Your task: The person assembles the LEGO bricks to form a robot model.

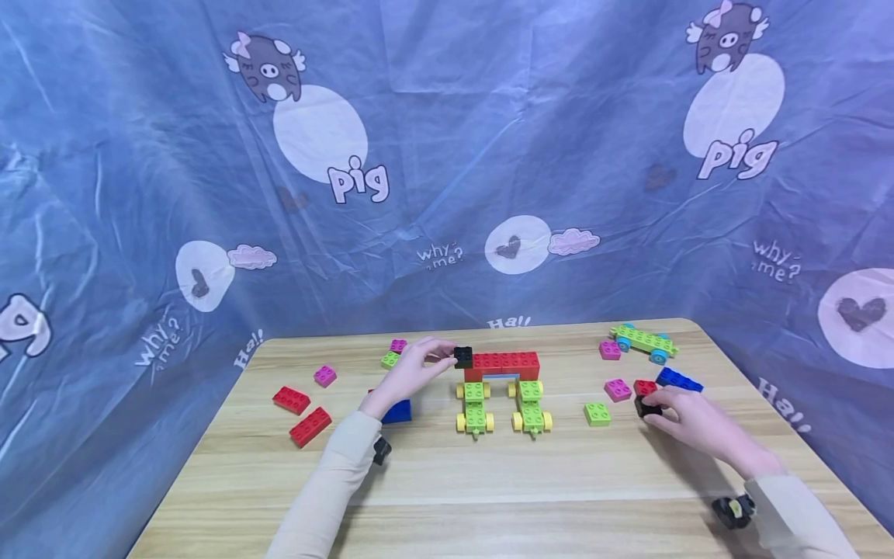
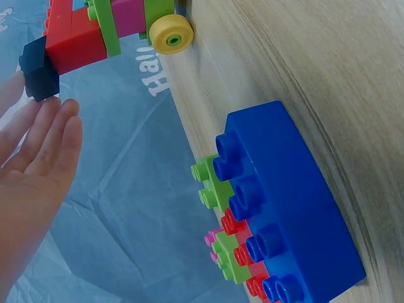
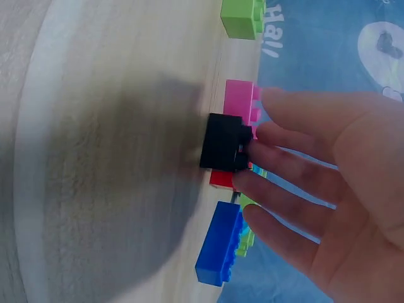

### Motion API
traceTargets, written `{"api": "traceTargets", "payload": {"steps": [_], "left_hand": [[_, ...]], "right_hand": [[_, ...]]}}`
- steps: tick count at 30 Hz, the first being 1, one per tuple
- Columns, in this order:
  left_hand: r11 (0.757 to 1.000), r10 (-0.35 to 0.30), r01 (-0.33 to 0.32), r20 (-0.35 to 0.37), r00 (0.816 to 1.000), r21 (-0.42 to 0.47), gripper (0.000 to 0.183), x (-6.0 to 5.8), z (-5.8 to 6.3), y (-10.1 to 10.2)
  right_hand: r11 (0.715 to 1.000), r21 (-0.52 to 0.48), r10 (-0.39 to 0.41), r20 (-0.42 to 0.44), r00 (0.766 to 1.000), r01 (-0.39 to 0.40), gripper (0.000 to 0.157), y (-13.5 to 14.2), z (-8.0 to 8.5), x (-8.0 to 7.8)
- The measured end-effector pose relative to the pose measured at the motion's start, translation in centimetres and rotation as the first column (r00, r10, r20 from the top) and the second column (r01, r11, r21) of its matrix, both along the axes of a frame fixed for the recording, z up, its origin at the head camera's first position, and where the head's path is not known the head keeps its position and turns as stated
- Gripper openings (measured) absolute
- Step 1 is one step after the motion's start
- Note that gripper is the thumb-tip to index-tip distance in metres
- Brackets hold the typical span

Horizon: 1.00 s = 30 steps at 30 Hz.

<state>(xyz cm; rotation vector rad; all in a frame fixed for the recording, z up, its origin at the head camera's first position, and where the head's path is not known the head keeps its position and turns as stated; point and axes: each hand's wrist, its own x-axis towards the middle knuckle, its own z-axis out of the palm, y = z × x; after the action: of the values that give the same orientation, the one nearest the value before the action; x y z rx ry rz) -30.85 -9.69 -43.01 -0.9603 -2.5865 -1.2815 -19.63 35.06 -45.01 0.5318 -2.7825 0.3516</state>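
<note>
My left hand [image 1: 412,369] reaches to the far middle of the table. Its thumb and fingertips pinch a small black brick [image 2: 41,68] at the left end of a row of red bricks [image 1: 504,362]. That row sits raised on a build with lime wheeled bases [image 1: 475,419], whose wheels [image 2: 172,34] are yellow. On the right side my right hand [image 3: 315,170] hovers with loosely extended fingers right at the studs of a second black brick [image 3: 222,142], which stands close to a red brick [image 1: 646,387].
Blue bricks [image 1: 679,380], pink bricks [image 1: 618,390] and a lime brick [image 1: 597,414] surround the right hand. A lime car base with blue wheels [image 1: 643,341] stands behind. On the left lie red bricks [image 1: 310,427] and a blue brick [image 2: 297,196]. A patterned blue cloth [image 1: 447,155] hangs behind the table.
</note>
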Motion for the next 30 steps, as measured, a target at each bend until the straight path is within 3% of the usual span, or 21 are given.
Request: {"api": "traceTargets", "payload": {"steps": [9,17,23,30], "left_hand": [[1.000,0.004,-0.004,-0.008,1.000,-0.024,0.032,-0.04,0.08,0.03],[1.000,0.000,0.000,-0.010,1.000,-0.019,0.032,-0.19,-0.33,-0.08],[1.000,0.001,-0.001,-0.008,1.000,-0.019,0.032,-0.16,-0.33,-0.06],[1.000,0.008,-0.009,-0.019,1.000,-0.019,0.031,-0.19,-0.36,0.02]], "right_hand": [[0.994,-0.044,0.102,-0.044,0.994,-0.104,0.023,0.55,-0.29,-0.09],[0.999,-0.037,0.037,-0.006,0.999,-0.038,0.027,0.77,-0.56,0.53],[0.999,-0.027,0.032,0.006,0.999,-0.032,0.022,0.75,-0.76,0.76],[0.999,-0.012,0.034,-0.002,0.999,-0.034,0.027,0.86,-0.90,0.71]]}}
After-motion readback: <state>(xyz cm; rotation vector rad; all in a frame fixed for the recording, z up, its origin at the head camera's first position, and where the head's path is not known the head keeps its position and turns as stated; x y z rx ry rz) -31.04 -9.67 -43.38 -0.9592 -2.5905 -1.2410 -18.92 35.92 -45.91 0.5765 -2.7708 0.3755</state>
